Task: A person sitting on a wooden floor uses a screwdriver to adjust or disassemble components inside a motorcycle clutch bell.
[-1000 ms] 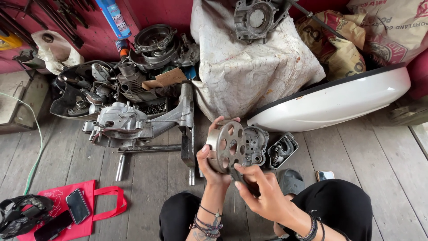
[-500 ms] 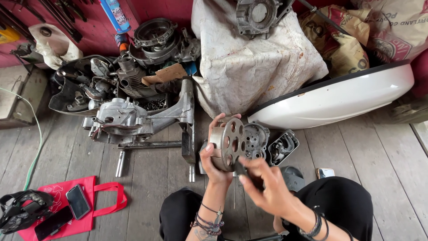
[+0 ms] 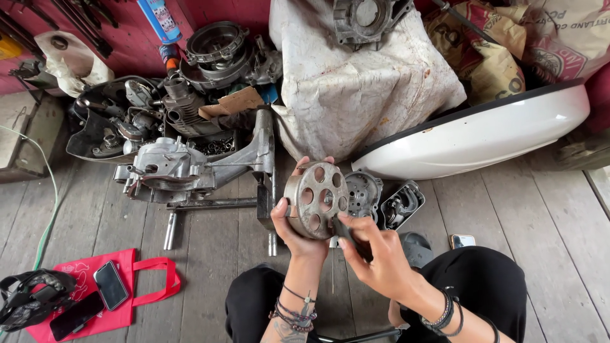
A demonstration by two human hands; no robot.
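Observation:
My left hand (image 3: 297,227) grips a round grey metal drum with several round holes (image 3: 316,199), held upright above my lap. My right hand (image 3: 375,253) is closed on a thin dark tool (image 3: 343,230) whose tip rests against the drum's lower right rim. Just behind the drum on the plank floor lie a round metal engine part (image 3: 364,192) and a small open engine cover (image 3: 401,204).
An engine casing (image 3: 184,168) lies on the wooden floor to the left, with a pile of engine parts (image 3: 159,108) behind it. A cloth-covered block (image 3: 362,82) and a white body panel (image 3: 476,136) sit behind. A red bag (image 3: 136,286) with phones lies front left.
The drum has turned a little in my left hand and sits slightly lower. My right hand has closed in on its lower right rim with the tool.

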